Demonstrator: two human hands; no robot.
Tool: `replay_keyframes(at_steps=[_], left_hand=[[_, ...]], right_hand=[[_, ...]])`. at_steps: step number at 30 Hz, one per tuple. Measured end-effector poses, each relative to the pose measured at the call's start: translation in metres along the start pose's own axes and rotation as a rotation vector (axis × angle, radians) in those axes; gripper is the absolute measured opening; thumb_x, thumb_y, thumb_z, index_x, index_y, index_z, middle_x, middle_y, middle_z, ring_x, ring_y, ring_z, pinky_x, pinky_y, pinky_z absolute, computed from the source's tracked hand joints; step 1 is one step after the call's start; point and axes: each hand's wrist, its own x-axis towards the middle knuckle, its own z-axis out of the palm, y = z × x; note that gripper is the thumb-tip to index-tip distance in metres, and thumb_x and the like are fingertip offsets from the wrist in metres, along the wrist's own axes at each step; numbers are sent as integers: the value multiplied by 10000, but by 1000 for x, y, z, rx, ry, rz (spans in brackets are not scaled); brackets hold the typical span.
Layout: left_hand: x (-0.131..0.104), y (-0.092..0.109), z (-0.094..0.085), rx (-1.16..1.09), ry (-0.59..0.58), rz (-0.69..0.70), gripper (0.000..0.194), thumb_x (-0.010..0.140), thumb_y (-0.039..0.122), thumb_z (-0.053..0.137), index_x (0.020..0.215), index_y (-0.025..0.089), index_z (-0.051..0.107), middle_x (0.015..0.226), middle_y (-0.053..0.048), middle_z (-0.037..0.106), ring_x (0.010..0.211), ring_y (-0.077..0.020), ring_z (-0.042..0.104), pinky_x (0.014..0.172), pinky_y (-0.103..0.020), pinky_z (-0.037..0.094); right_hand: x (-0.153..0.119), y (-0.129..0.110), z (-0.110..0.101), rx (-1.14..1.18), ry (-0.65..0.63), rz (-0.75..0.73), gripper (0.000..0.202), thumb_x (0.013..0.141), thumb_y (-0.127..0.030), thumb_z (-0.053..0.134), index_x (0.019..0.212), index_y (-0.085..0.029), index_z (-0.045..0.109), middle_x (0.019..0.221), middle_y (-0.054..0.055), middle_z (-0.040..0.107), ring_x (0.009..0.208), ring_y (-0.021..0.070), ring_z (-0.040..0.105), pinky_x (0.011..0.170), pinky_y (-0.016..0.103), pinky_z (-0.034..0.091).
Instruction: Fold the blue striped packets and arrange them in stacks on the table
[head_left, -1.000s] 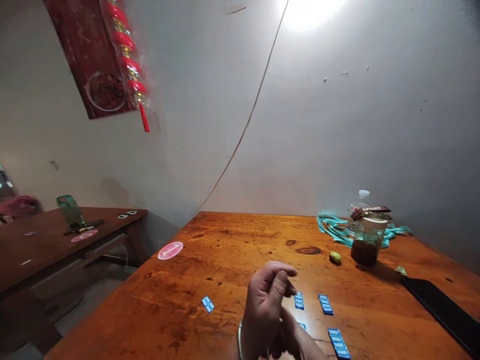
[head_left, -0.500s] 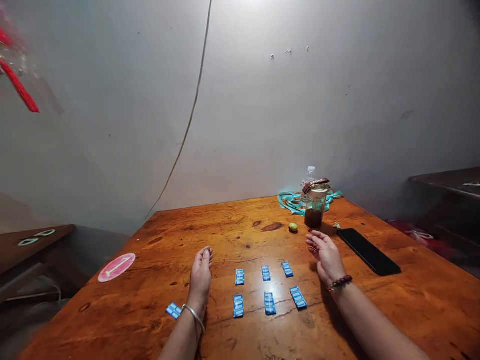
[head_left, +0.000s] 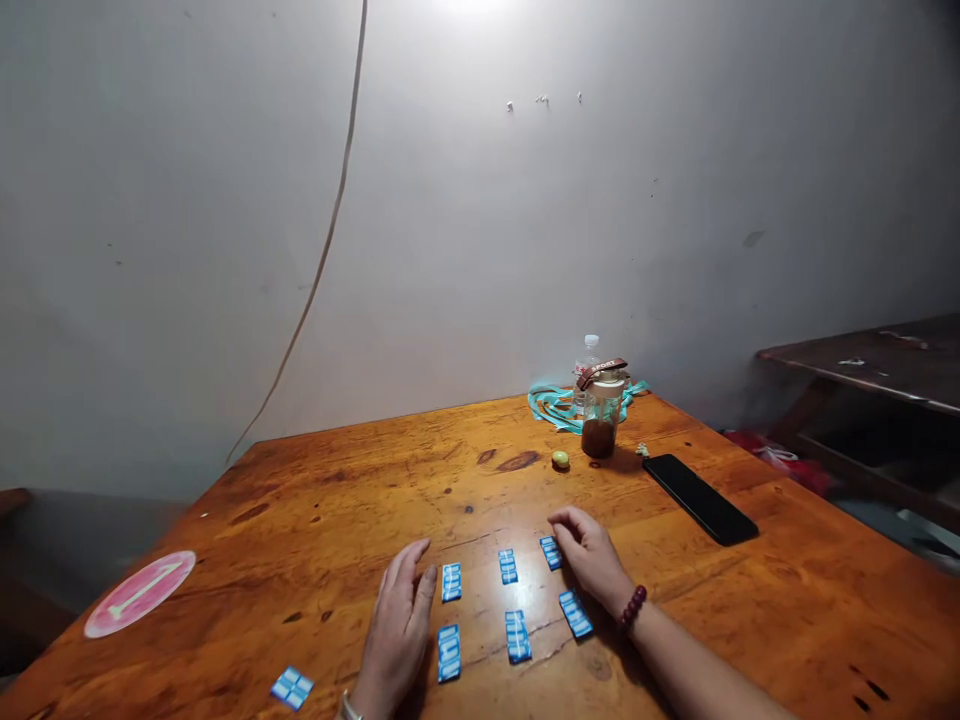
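Small blue-and-white striped pieces lie on the wooden table in two rows, with an upper left piece (head_left: 451,582), an upper middle piece (head_left: 508,566) and a lower middle piece (head_left: 517,636). My left hand (head_left: 397,625) is just left of the rows, fingers stretched forward and holding nothing. At the right end, my right hand (head_left: 591,558) partly covers the upper right piece (head_left: 551,552); its fingers curve loosely with the thumb apart. Whether it touches that piece I cannot tell. Below it lies the lower right piece (head_left: 576,614). Another blue piece (head_left: 292,688) lies apart at the lower left.
A black phone (head_left: 700,498) lies to the right. Farther back are a small yellow-green oval object (head_left: 560,460), a cup of dark liquid (head_left: 599,436), a clear bottle (head_left: 591,350) and turquoise straps (head_left: 551,405). A pink disc marked 1 (head_left: 141,594) is at left.
Both hands have lowered toward the blue pieces. My right hand has moved inward, over the upper right piece; my left hand has turned its back upward. The view has swung to the right.
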Motion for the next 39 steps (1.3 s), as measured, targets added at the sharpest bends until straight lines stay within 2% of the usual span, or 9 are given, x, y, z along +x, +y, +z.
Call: replay_keyframes(at_steps=[5,11,14,20,24,29,34,36,39], left_hand=[[-2,0,0,28,-14,9,340,824,323,351,1123,198,453,1162,-69,481,1107,-202,411,949,-417,335],[-2,6,-3,71,30,41,360,825,317,354,1151,184,423,1170,-85,472,1116,-203,403,952,-422,329],[-4,7,-3,133,28,44,393,830,318,342,1188,165,393,1204,-102,454,1139,-205,384,961,-427,314],[-12,16,6,281,-138,148,474,829,351,341,1277,202,298,1345,-85,323,1252,-229,207,1001,-482,194],[-17,18,13,308,-246,124,532,829,395,315,1307,177,236,1375,-93,252,1270,-229,139,1005,-473,170],[-23,15,21,332,-283,23,592,800,456,339,1293,134,283,1360,-138,266,1259,-270,160,993,-487,177],[-23,31,30,295,-427,156,536,817,407,328,1302,191,262,1364,-107,267,1260,-266,168,995,-507,148],[-20,34,27,255,-424,221,500,838,350,302,1315,234,207,1373,-68,262,1263,-231,170,1005,-491,144],[-14,26,15,225,-316,205,515,838,347,315,1321,245,168,1383,-60,243,1269,-224,149,1005,-491,149]], right_hand=[[-6,-5,3,-146,-81,-110,200,781,-238,398,811,-188,589,781,43,602,770,173,541,697,284,422],[-1,3,-8,-173,2,-58,237,793,-282,384,872,-171,579,889,71,603,839,182,560,753,303,441],[-3,1,-9,-218,-35,-72,285,798,-307,381,970,-164,558,994,88,586,919,188,543,814,317,426],[-20,-18,3,-444,-305,-170,484,816,-421,354,1228,-171,393,1300,107,373,1212,220,293,989,408,235],[-24,-15,8,-576,-398,-119,567,822,-478,303,1297,-169,276,1364,113,244,1263,242,157,1001,465,152],[-33,-14,14,-656,-432,-104,575,831,-484,272,1311,-167,246,1371,125,215,1265,266,132,994,492,135],[-41,-40,24,-590,-619,-352,514,824,-431,350,1296,-245,266,1354,84,282,1251,256,188,997,485,127],[-37,-45,22,-555,-603,-409,459,843,-375,336,1284,-265,280,1342,63,312,1248,228,203,1001,470,130],[-28,-38,15,-578,-450,-323,403,857,-328,302,1243,-227,356,1316,93,349,1237,224,230,991,476,145]])
